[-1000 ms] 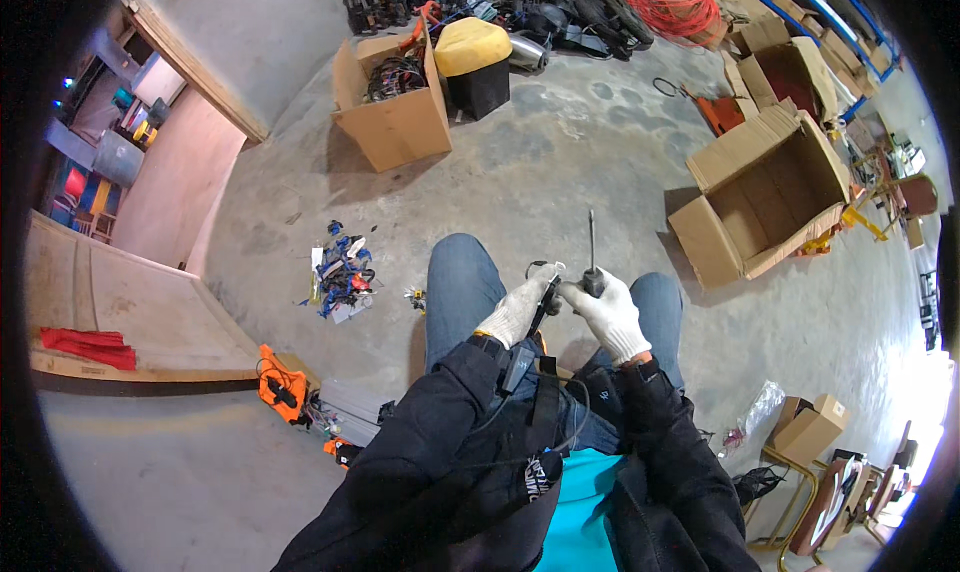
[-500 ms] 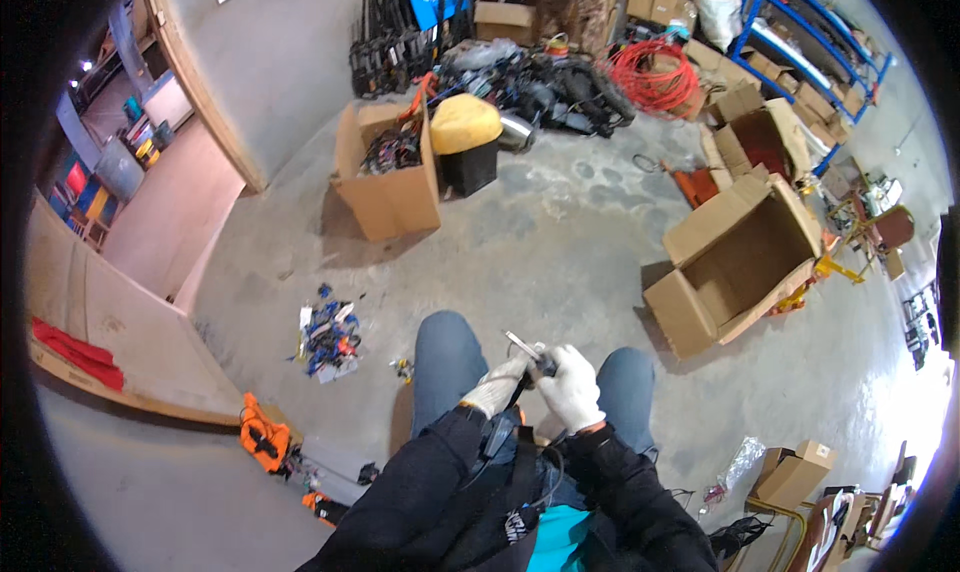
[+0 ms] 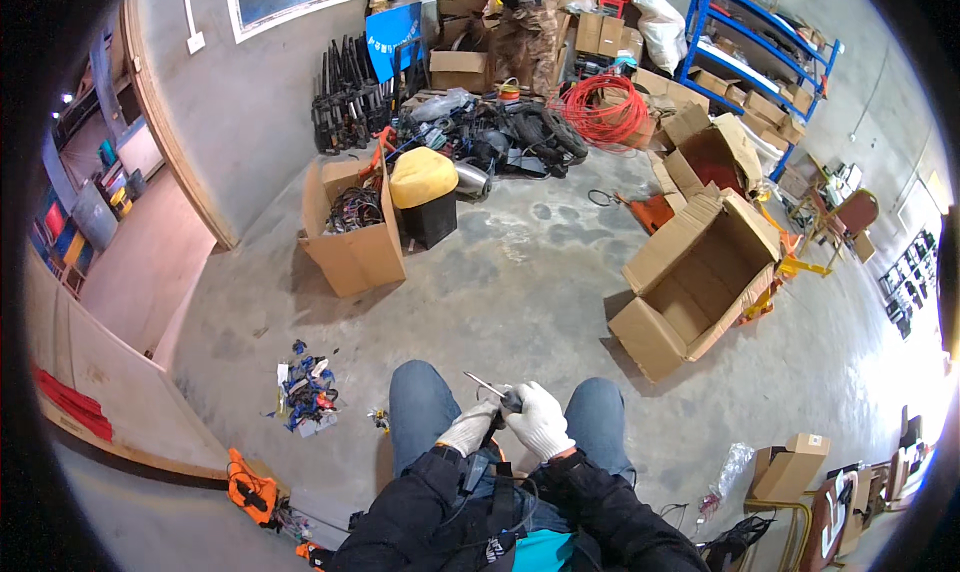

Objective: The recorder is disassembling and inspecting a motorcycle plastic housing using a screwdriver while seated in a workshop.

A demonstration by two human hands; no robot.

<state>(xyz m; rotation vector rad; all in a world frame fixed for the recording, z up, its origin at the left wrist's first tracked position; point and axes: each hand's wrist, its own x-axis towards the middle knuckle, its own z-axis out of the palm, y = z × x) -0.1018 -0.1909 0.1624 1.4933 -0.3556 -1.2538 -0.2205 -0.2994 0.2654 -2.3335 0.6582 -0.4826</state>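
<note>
Right hand [image 3: 540, 420], in a white work glove, was closed around the dark handle of a small tool [image 3: 508, 400] whose thin metal shaft pointed up and to the left; left hand [image 3: 468, 428], also gloved, was curled shut on the lower end of the same tool, both hands touching over the lap between the knees in blue jeans [image 3: 425, 412]. Progress judged: the tool was in hand and being worked on, and nothing looked finished or set aside; whether the shaft was fully seated could not be told, too small. Near on the concrete floor [image 3: 520, 282] to the left lay a little heap of mixed small parts [image 3: 305, 400], untouched. Farther out sat an open empty cardboard box [image 3: 700, 287] on the right and another cardboard carton with cables [image 3: 352, 227] on the left. Farthest, a red coiled hose [image 3: 605, 110] and blue shelving [image 3: 760, 62].
</note>
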